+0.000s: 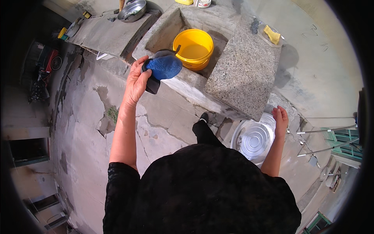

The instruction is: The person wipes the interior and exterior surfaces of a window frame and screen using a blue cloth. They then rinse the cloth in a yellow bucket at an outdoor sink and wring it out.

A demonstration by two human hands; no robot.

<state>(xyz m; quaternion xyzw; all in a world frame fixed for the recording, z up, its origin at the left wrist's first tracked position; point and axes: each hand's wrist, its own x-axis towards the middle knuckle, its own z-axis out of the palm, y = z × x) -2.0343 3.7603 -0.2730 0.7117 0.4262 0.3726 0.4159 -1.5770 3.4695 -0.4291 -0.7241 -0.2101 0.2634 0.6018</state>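
My left hand [137,77] grips a blue plush piece with black and grey fabric parts [165,66], perhaps a soft slipper; its exact kind is unclear. It is held up before the front rim of a concrete sink [187,87]. Inside the basin stands a yellow plastic bucket [195,48] with some liquid at its bottom. A speckled stone slab [245,67] covers the sink's right part. Away to the right, my right hand [281,117] hangs with loosely bent fingers and nothing visible in it, over the edge of a round metal basin [253,141] on the ground.
A yellow cloth [271,34] lies in a clear dish on the slab, beside a dark scouring pad [254,25]. On the ledge at left sits a metal pan [132,11]. Cracked concrete [157,117] forms the ground. Metal rods [327,128] jut out at right.
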